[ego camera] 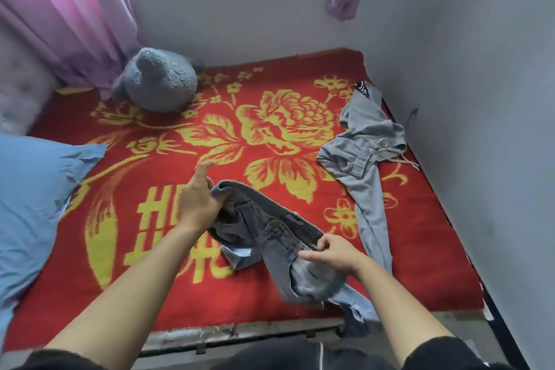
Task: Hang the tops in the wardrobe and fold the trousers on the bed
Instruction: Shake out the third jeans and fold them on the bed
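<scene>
Left grip (196,200) and right grip (333,252) both pinch grey jeans (270,228) at waistband, over bed (195,303) front edge; grey sweatpants (363,159) lie crumpled at right edge.

The red blanket (150,177) bears large yellow characters (156,219), partly covered and not legible. The black tag (362,89) on the grey sweatpants (366,141) is too blurred to read.
</scene>
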A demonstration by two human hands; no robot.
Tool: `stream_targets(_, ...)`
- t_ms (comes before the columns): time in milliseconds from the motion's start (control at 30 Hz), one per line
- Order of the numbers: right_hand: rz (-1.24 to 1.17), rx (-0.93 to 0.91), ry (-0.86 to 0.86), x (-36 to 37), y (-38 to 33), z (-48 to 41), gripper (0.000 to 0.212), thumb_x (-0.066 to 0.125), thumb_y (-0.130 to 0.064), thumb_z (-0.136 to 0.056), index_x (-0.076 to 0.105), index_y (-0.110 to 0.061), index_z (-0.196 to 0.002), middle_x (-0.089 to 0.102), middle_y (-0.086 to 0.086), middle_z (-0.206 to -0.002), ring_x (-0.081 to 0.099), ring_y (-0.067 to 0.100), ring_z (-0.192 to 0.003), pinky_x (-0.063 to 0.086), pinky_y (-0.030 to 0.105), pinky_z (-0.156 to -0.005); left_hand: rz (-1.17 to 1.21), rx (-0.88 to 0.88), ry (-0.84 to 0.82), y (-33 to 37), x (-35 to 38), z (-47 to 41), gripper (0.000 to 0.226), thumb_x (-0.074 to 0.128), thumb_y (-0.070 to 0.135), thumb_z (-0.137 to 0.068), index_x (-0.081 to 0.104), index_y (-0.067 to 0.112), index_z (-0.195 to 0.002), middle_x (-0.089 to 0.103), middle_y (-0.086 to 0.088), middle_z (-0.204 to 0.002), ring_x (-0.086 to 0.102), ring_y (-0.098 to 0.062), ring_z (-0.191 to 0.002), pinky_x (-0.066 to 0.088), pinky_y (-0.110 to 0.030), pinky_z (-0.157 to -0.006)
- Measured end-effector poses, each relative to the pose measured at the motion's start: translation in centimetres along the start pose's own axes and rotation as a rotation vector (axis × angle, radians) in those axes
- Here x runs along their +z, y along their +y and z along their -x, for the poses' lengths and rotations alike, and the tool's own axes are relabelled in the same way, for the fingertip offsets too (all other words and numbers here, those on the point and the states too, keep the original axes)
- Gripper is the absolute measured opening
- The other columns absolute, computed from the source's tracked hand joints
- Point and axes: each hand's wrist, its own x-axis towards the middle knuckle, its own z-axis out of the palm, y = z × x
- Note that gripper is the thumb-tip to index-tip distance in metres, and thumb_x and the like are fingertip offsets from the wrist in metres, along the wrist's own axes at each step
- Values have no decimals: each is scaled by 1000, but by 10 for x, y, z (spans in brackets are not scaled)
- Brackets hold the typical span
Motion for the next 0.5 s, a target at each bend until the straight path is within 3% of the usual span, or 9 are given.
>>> stream_targets(67,280,-81,116,-19,7,4,37,76,-24,-70,40,-26,-79,51,-7,-76,49,16,-71,38,30,-62,-186,182,13,3,-12,7,65,71,10,-82,45,26,-140,56,5,-95,57,-21,-61,48,-33,-53)
stream_targets(167,505,-172,258,-48,4,12,42,61,-6,-76,37,-23,-105,60,5,-102,59,28,-91,44,37,-72,-587,538,-44,8,-19,16,75,80,-8,-61,61,20,-128,59,-3,-85,54,-26,-40,43,-31,-31)
stream_targets(200,581,-200,319,-56,3,13,46,56,-3,-80,34,-20,-117,60,9,-109,60,32,-95,43,38,-71,-698,557,-84,13,-18,20,73,80,-8,-59,63,18,-125,58,-4,-84,57,-26,-45,43,-30,-33)
stream_targets(267,726,-210,402,-69,4,13,61,48,-3,-86,21,-14,-140,63,13,-112,62,35,-97,40,37,-68,-857,419,-191,23,-12,28,61,66,-1,-78,49,18,-133,58,-6,-102,64,-28,-83,48,-35,-55)
stream_targets(333,852,-184,443,-76,5,14,61,47,-5,-88,23,-12,-144,67,12,-110,65,34,-98,39,37,-67,-1019,274,-350,23,-6,36,54,51,6,-89,34,17,-139,52,-7,-121,53,-27,-110,46,-35,-76)
stream_targets(433,1093,-102,320,-80,0,17,31,49,-16,-93,53,-17,-124,68,8,-118,64,29,-109,47,36,-76,-979,199,-500,11,4,50,43,48,14,-90,36,17,-131,50,-6,-121,49,-27,-112,46,-37,-84)
stream_targets(500,1139,-42,167,-78,-2,18,29,51,-21,-92,61,-17,-119,67,6,-121,62,27,-113,48,34,-84,-877,136,-680,5,6,56,41,51,25,-86,37,19,-124,52,-5,-119,51,-27,-111,45,-38,-85)
